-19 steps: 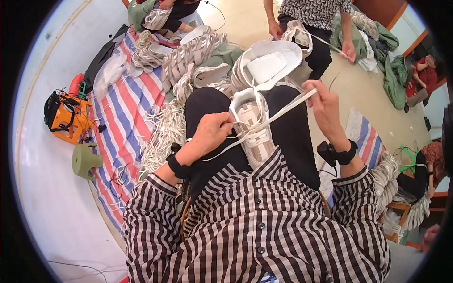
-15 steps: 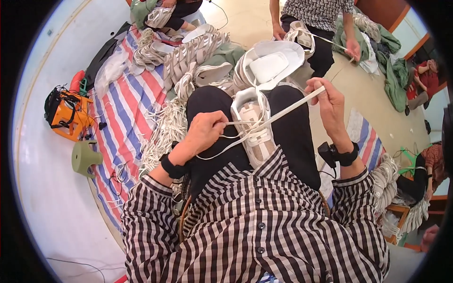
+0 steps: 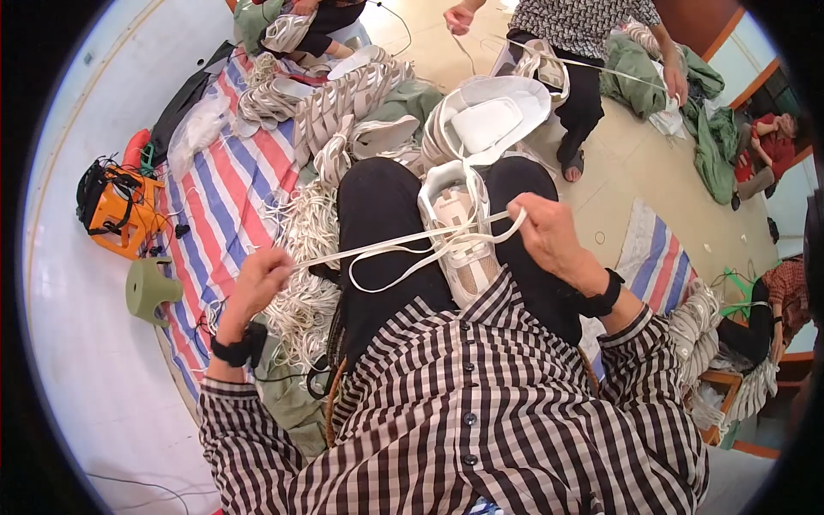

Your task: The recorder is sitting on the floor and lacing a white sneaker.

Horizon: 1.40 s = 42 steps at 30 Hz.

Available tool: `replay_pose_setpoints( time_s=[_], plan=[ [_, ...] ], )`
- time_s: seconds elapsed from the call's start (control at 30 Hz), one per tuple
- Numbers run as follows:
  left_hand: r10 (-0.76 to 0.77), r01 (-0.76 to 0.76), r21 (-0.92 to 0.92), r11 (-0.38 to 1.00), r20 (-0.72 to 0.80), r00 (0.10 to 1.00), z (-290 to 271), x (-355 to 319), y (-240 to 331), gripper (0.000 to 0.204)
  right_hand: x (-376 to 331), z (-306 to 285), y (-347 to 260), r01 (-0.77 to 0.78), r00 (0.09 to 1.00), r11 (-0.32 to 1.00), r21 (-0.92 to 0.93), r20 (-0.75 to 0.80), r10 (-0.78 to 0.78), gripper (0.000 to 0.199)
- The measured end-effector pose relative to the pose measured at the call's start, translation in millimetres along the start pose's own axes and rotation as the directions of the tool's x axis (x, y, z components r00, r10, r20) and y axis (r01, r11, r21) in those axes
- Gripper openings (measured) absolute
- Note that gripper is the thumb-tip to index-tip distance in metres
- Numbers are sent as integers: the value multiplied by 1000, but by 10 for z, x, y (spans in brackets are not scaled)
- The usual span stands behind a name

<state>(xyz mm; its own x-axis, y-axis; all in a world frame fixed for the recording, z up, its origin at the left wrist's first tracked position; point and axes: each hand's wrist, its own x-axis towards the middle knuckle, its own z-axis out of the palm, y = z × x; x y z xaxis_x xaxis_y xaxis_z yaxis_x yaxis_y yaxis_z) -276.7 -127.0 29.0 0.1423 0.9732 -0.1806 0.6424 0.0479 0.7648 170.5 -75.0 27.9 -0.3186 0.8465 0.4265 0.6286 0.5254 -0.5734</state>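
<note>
A beige and white sneaker [image 3: 476, 276] rests between my thighs, its opening facing away from me. Out to the left, my left hand [image 3: 264, 279] is closed on a white shoelace [image 3: 371, 245], which stretches taut across my lap to the shoe's eyelets. My right hand [image 3: 551, 242] is closed just right of the shoe, pinching another stretch of lace that runs short and straight to the eyelets. A loose loop of lace droops over my left thigh. Both hands' fingertips are partly hidden.
Beyond my knees lie another white-soled shoe [image 3: 498, 116] and a row of beige shoes [image 3: 356, 96]. A heap of white laces [image 3: 305, 300] lies left of my leg on a striped sheet [image 3: 227, 184]. A green stool [image 3: 153, 290] stands farther left. A co-worker [image 3: 575, 43] handles a lace opposite.
My left hand has swung far out left, pulling the lace tight. My right hand has dropped down and inward toward the shoe. The co-worker opposite has spread their arms with a lace.
</note>
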Motion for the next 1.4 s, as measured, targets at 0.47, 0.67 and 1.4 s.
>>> replay_pose_setpoints(
  time_s=[0.47,0.67,1.4],
  plan=[
    [193,89,587,805,-401,895,-490,-563,-1121,23,107,139,36,85,984,993,-84,167,-70,10],
    [384,-355,150,923,-313,868,565,51,491,18,257,138,-203,226,963,970,86,131,-236,12],
    [408,-410,63,910,45,912,1253,449,1148,10,239,-111,-44,-94,958,962,255,286,18,17]
  ],
)
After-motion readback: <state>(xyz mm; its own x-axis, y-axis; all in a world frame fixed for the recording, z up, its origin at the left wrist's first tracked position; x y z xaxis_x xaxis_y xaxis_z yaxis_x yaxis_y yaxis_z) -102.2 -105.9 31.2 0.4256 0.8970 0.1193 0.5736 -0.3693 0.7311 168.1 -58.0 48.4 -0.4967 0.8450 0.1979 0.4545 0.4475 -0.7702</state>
